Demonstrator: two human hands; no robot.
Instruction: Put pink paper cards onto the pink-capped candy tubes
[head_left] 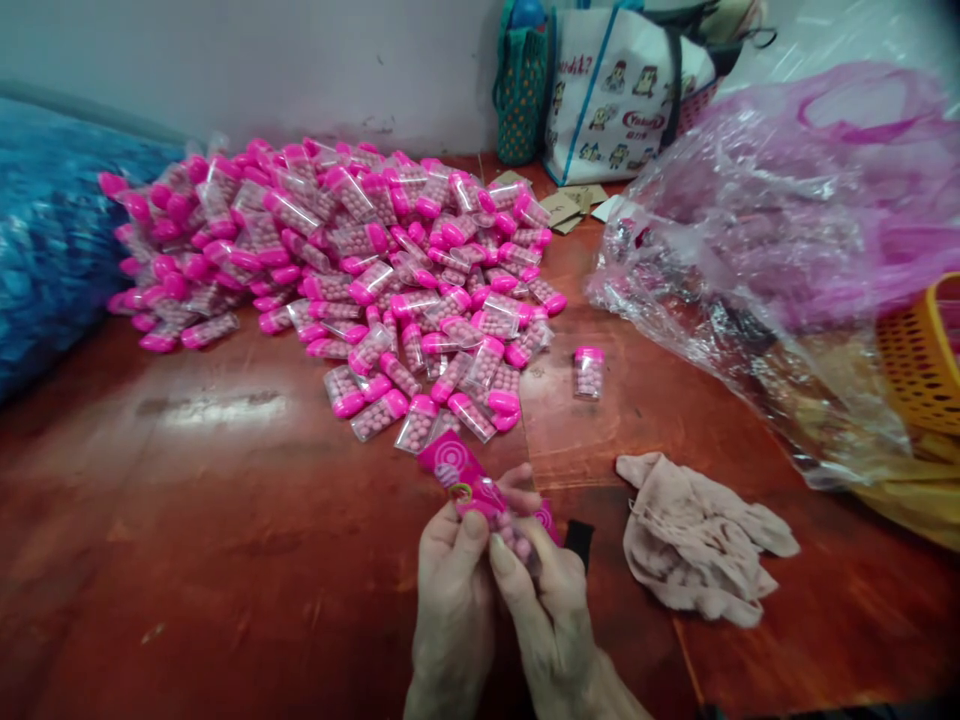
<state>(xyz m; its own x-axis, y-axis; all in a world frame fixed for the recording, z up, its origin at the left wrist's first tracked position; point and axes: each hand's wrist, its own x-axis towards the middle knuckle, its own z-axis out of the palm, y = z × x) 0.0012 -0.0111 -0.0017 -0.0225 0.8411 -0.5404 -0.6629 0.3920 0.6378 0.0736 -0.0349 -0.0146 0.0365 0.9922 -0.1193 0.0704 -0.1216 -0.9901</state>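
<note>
My left hand [448, 600] and my right hand [546, 600] meet low in the middle of the view, both gripping one small clear candy container [504, 522] filled with pink balls. A pink printed label [459, 473] is partly wrapped around it, its free end pointing up and left. Just beyond my hands lies a big heap of identical pink-capped candy containers [352, 250]. One container [589, 371] stands upright alone to the right of the heap.
The surface is a reddish-brown table [225, 540]. A crumpled beige cloth [697, 540] lies right of my hands. A large clear and pink plastic bag [787, 260] and an orange basket [922, 350] fill the right. Tote bags [615, 90] stand at the back. Blue material [52, 240] lies left.
</note>
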